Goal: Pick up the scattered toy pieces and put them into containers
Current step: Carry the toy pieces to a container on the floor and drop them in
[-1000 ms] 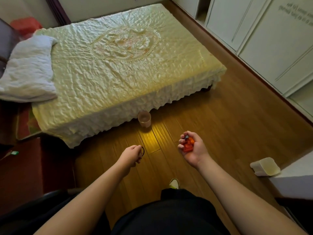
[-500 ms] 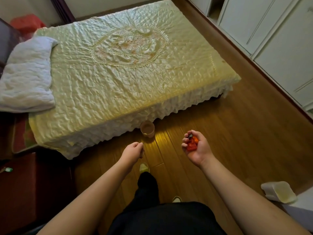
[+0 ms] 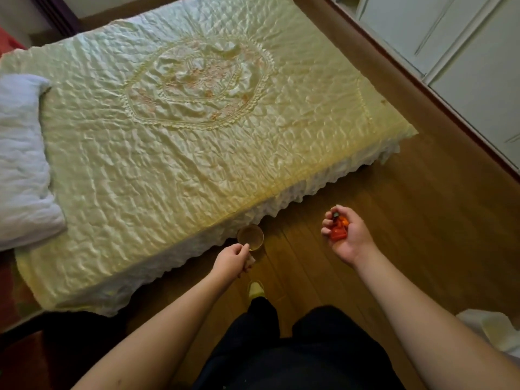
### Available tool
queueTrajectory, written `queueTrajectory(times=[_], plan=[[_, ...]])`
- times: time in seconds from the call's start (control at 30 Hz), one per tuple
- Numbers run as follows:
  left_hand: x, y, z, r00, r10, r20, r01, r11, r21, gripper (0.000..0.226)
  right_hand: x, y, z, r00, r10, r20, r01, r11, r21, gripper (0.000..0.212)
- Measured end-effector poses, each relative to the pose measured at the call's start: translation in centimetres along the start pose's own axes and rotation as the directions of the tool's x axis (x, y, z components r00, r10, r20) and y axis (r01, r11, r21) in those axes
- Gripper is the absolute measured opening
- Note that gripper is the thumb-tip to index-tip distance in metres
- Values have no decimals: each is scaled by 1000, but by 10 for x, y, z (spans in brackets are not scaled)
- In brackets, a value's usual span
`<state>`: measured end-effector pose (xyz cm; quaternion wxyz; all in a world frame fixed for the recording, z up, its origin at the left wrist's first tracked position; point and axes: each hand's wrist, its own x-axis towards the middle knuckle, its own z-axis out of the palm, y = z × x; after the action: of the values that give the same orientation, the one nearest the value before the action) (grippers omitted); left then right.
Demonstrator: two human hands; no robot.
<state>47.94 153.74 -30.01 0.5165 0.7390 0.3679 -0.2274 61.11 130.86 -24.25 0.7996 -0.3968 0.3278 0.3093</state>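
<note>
Change: both hands have come closer to the bed since half a second ago; the left hand, short of the cup then, now reaches its rim.
Quilt: white, on the bed's left end.
Bed: pale yellow cover.
Left hand: fingers curled, pinching a small pale piece; what it is I cannot tell.
Cup: upright on the wood floor against the bed skirt.
Right hand: palm up, fingers curled round orange toy pieces.
White container: far right edge.

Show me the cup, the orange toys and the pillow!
cup [image 3: 250, 237]: head view, inside near its rim.
orange toys [image 3: 338, 231]: head view, red block in right palm.
pillow [image 3: 19, 164]: head view, its white middle.
</note>
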Motion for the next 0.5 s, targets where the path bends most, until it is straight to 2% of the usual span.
queueTrajectory(times=[0.07,0.13,0.3,0.43,0.5], plan=[[23,4,-1,1000,-8,17,6,995,95,35,19,-5,6,1000,15,-4,-15,1000,10,12],[46,4,-1,999,-14,-44,22,981,194,40,39,-4,7,999,45,-11,-45,999,15,13],[103,-8,21,979,-21,-202,73,964,256,44,95,6,-5,989,141,-38,-144,986,-79,13],[158,-37,50,990,-78,-120,100,976,192,35,147,14,-29,981,176,-78,-184,978,-100,15],[190,-57,63,990,-116,-81,131,968,215,27,171,18,-43,979,184,-93,-192,978,-87,15]])
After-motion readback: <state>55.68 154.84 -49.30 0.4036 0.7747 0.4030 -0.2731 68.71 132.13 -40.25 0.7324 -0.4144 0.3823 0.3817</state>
